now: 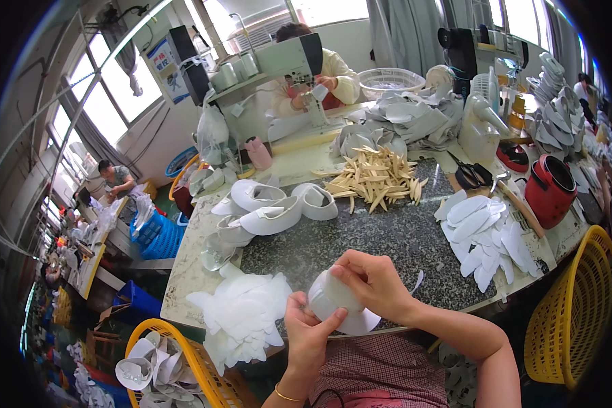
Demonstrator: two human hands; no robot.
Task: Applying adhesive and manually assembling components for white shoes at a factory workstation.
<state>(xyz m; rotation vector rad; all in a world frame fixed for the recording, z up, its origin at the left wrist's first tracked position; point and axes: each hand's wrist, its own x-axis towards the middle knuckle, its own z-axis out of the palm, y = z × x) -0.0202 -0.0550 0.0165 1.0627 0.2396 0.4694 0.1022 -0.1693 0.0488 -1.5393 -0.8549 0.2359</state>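
Close in front of me, at the near edge of the dark speckled slab (299, 258), I hold a white curved shoe upper piece (332, 297). My left hand (308, 330) grips its left and lower side, with the thumb laid across the front. Fingers of my right hand (368, 280) are bent and pinched at its upper edge. Part of the piece is hidden behind the hands. Just left of my left hand lies a heap of thin white cut pieces (245, 316). Beyond it, several formed white uppers (272, 216) stand together.
A pile of cream-coloured strips (377, 178) lies at the slab's far side. White flat pieces (481, 234), black scissors (470, 173) and a red pot (549, 190) are to the right. Yellow baskets flank the table, left (200, 364) and right (571, 306). Opposite, a person works at a sewing machine (282, 61).
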